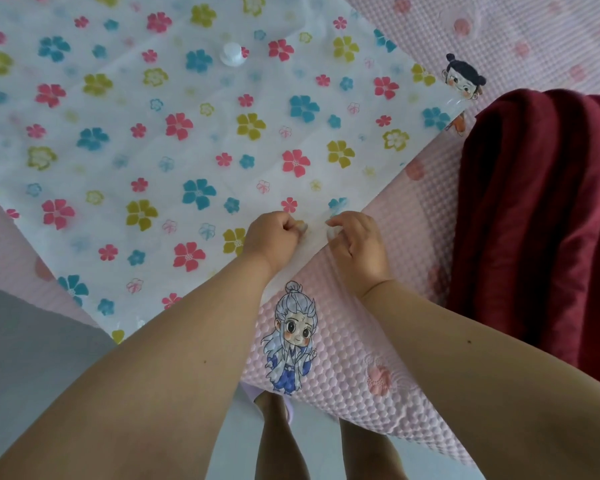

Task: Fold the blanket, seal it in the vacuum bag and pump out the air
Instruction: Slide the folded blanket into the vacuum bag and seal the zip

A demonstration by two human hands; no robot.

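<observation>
Left hand (274,235) and right hand (355,242), close together, each pinching near edge of flowered vacuum bag (187,133) flat on pink bed mat (354,341). Folded maroon blanket (541,216) heaped right of hands, still outside bag. Beyond hands, white valve (234,54) on bag's top face. Risks, as judged: slick film slipping from pinch; mouth opened too narrow, blanket snagging, seal track creasing and leaking.
</observation>
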